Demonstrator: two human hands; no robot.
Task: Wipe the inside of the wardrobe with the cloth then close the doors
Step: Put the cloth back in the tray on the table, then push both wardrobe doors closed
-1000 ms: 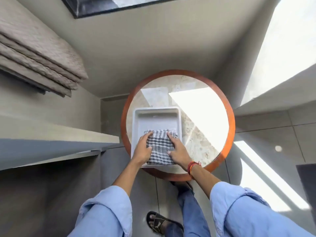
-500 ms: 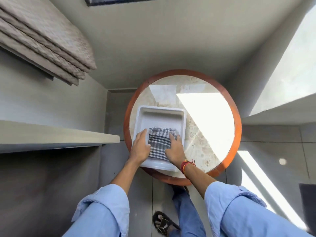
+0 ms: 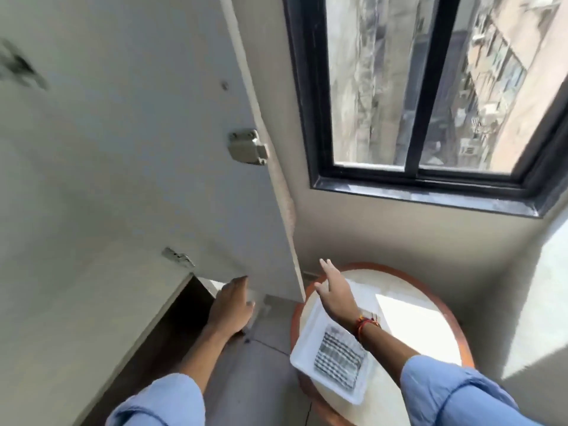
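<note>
The folded black-and-white checked cloth (image 3: 338, 355) lies in a white tray (image 3: 307, 339) on the round table (image 3: 455, 318); neither hand touches it. My right hand (image 3: 335, 292) is raised above the tray's far end, fingers spread and empty. My left hand (image 3: 230, 305) reaches towards the lower edge of the open wardrobe door (image 3: 138, 149), its fingertips at the white edge there. A dark opening of the wardrobe (image 3: 172, 327) shows below and left of that hand.
A metal hinge (image 3: 247, 146) sits on the door's right edge, a smaller fitting (image 3: 178, 257) lower down. A black-framed window (image 3: 430, 87) fills the upper right wall. The table has a wooden rim and stands in the corner on a tiled floor (image 3: 261, 348).
Both hands have let go of the cloth, which stays in the tray. The view has swung up and left to the wardrobe door; my left hand moved left, my right hand lifted.
</note>
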